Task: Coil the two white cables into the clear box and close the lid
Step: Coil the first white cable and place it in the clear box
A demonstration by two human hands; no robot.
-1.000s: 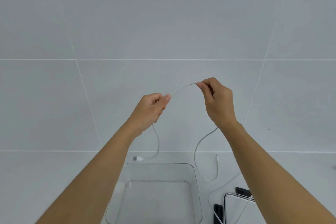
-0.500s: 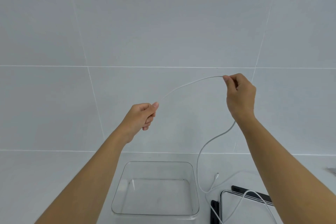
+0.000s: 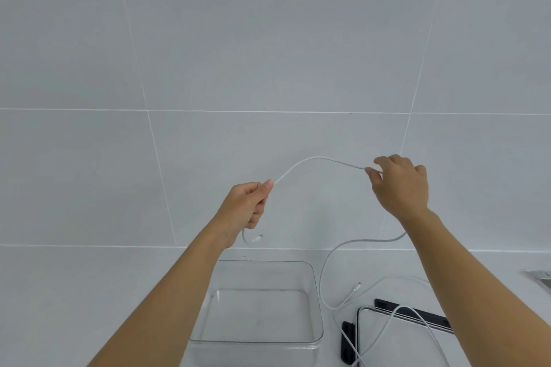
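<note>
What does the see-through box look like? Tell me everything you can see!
The clear box looks like see-through plastic, squarish with rounded corners and a shiny rim. It stands upright and open on the white counter, lid off, with nothing inside. The left forearm hides part of its left edge. A white cable curves close by its right side.
</note>
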